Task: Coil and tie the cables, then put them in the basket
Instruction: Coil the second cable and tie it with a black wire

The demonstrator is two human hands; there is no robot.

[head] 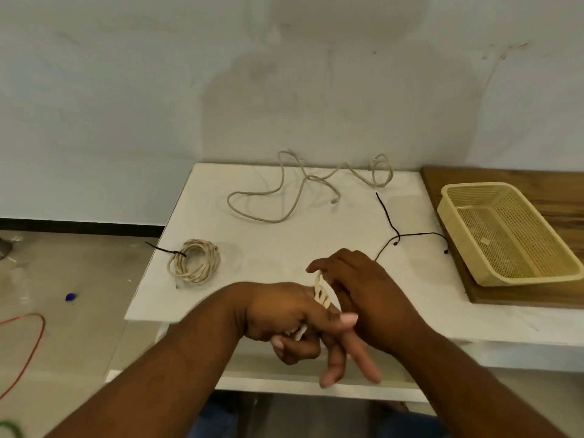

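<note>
Basket on wd board, R.

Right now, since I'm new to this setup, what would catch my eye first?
Front and centre, the person's left grip and right grip hold a small cream cable between them. A tied coil lies left on the table, a loose cable at the back, and a yellow basket stands on the right.

The light is dim, even indoor light with a grey-green cast. It comes from behind the camera and throws a broad, faint shadow of the person on the wall at upper centre. The white bench is brightest and shows no glare. Its edges bow toward the frame's sides. The left hand, right hand and cable look slightly soft.
</note>
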